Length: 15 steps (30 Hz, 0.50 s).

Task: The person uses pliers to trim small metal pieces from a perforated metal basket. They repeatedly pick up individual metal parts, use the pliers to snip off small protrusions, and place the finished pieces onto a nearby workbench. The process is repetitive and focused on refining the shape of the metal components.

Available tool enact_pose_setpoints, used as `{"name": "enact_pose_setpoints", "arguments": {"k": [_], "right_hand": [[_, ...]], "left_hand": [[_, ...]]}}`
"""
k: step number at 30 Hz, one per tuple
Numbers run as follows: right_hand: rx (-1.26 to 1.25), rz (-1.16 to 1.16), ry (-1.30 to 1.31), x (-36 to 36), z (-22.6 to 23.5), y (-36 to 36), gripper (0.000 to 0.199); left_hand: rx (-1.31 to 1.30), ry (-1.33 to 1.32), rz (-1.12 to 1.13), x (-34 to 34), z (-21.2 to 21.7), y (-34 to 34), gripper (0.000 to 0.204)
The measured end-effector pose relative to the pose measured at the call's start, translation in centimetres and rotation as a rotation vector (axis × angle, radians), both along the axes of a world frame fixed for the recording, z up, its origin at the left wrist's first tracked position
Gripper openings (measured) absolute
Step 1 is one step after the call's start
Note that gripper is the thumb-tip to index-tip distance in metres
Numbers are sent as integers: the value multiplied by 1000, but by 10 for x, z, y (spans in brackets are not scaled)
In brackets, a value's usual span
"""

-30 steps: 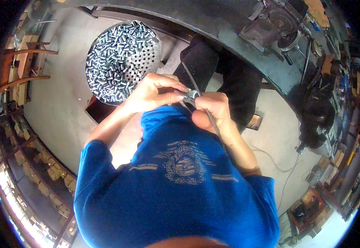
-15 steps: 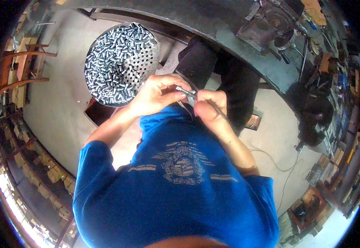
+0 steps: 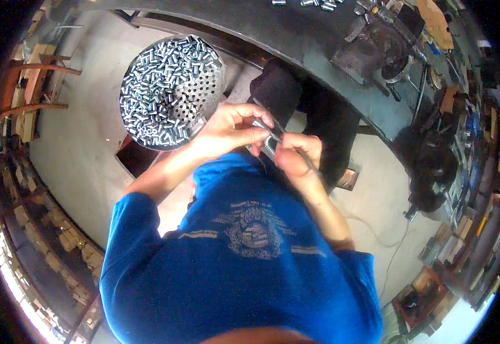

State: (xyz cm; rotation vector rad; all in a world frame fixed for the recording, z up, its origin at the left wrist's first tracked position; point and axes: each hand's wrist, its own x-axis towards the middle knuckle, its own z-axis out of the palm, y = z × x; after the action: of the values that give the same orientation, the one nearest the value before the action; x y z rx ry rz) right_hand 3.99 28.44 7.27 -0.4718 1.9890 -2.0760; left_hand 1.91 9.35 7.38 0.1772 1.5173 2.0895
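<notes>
My left hand point(image 3: 231, 127) is closed, thumb and fingertips pinching a small shiny metal sleeve point(image 3: 258, 124) above my lap. Against its right end sits a slim grey rod-like tool point(image 3: 309, 163), gripped in my closed right hand point(image 3: 297, 153); its rear part sticks out behind the fist. A ridged grey piece point(image 3: 269, 144) shows between the two hands, but its exact kind is unclear. To the left of my hands is a round perforated metal pan point(image 3: 207, 86), heaped with small metal sleeves point(image 3: 155, 86) like the pinched one.
A dark workbench point(image 3: 250, 26) runs across the far side, with a machine vise point(image 3: 367, 54) on it and several loose metal sleeves point(image 3: 318, 4) at its far edge. A wooden stool point(image 3: 37, 89) stands at left. Under the pan is a dark red box point(image 3: 135, 156). A cable crosses the floor at right.
The view has tilted slightly, bringing loose sleeves on the bench into sight. Both hands sit a little further right in the picture, still together around the metal sleeve and the tool.
</notes>
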Motion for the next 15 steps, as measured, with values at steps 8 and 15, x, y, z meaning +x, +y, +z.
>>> {"name": "enact_pose_setpoints", "arguments": {"k": [8,15], "right_hand": [[19,-11,259,10,19,19,38],[-50,154,248,9,26,13,44]], "left_hand": [[-791,736,241,-26,-13,-22,17],[-857,922,252,-24,-15,-19,18]]}}
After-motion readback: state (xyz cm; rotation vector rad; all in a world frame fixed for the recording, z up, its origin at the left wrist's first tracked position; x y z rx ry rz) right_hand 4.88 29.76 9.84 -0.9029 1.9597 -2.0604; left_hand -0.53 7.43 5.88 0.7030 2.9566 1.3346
